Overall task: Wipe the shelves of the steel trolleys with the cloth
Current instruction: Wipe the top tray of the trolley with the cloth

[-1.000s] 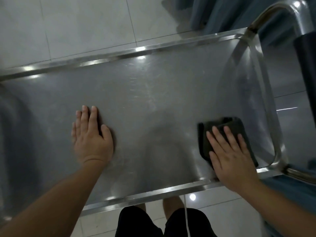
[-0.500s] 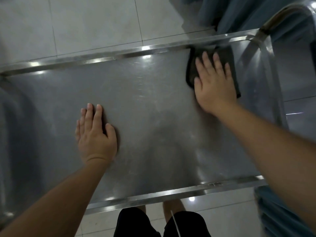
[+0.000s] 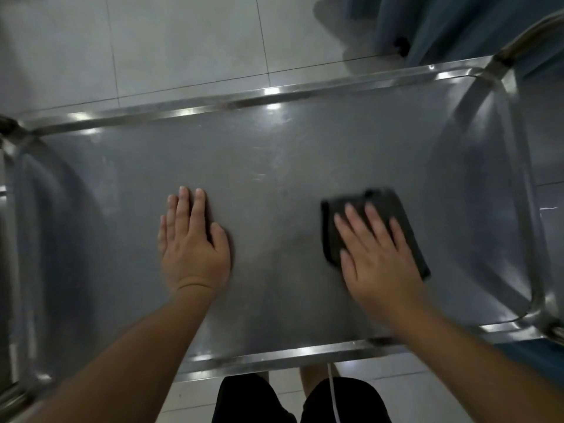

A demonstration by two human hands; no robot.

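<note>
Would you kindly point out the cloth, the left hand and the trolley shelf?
cloth (image 3: 393, 209), head view, bare far corner.
left hand (image 3: 193, 248), head view, back of hand.
trolley shelf (image 3: 274, 166), head view, bare steel surface.

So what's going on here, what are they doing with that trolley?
A person is wiping the top shelf of a steel trolley. The right hand presses a dark cloth flat against the shelf toward its right end, fingers straight. The left hand rests flat on the bare steel nearer the middle, apparently bracing. Nothing else lies on the shelf. The tiled floor shows beyond the far rim.
</note>
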